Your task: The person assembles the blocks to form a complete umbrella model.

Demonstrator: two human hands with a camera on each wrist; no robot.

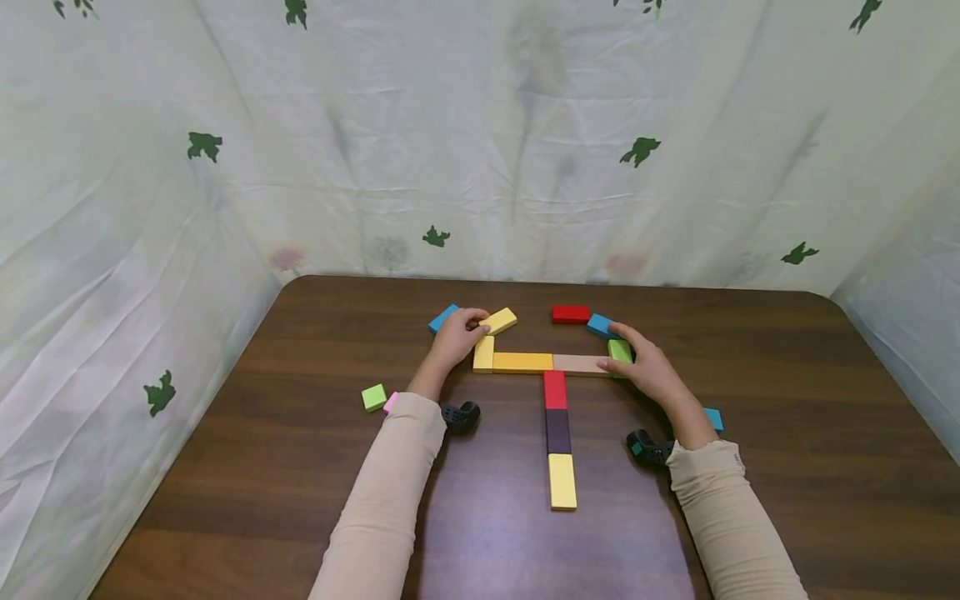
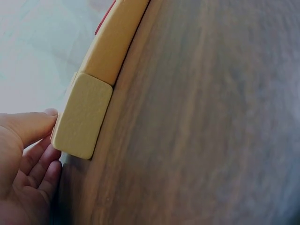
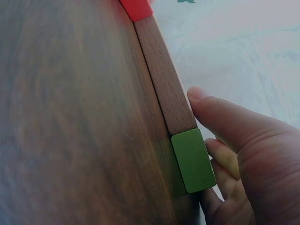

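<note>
In the head view, my left hand [image 1: 456, 340] pinches the near left end of a slanted yellow block [image 1: 501, 320]. Just below it stands an upright-running yellow block [image 1: 483, 356], its end face also large in the left wrist view. My right hand [image 1: 651, 367] arches around a green block [image 1: 619, 351]. Its index finger touches the end of a slanted blue block [image 1: 601, 325], while the thumb lies over the end of a pale wooden block [image 1: 579, 364]. A golden-yellow block [image 1: 522, 362] joins the pale one in a row.
Below the row, a red block [image 1: 554, 390], a dark purple block [image 1: 558, 431] and a yellow block [image 1: 562, 482] form a line. Loose pieces include a red block [image 1: 571, 314], a blue block [image 1: 443, 317], a green block [image 1: 373, 397] and another blue block [image 1: 713, 418].
</note>
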